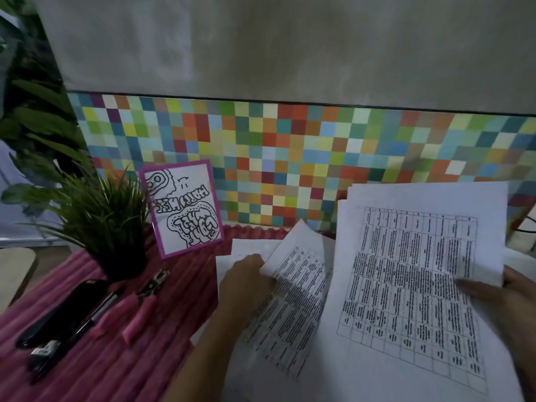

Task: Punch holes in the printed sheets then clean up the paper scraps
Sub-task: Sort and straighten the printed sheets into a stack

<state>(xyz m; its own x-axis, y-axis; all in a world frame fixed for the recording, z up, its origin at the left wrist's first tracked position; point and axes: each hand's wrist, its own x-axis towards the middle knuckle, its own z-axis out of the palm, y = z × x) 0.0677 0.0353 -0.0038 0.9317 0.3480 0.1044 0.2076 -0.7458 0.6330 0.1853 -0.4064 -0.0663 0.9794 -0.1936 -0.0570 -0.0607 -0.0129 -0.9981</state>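
Now your left hand (246,281) has a tight grip on the edge of one printed sheet (293,303). It pinches the sheet and holds it up off the pile. Your right hand (501,297) has its grip on the right edge of another sheet (412,285), also pinching it. More white pages (226,265) lie under them, near you on the right side.

The hole punch (145,300) with pink handles lies on the pink cloth (130,367) to the left, and no hand touches it. A long black tool (63,311) lies left of it. Farther back stand a small green plant (104,216) and a card (182,210) with a purple edge, in front of the colourful tiled wall (290,146).
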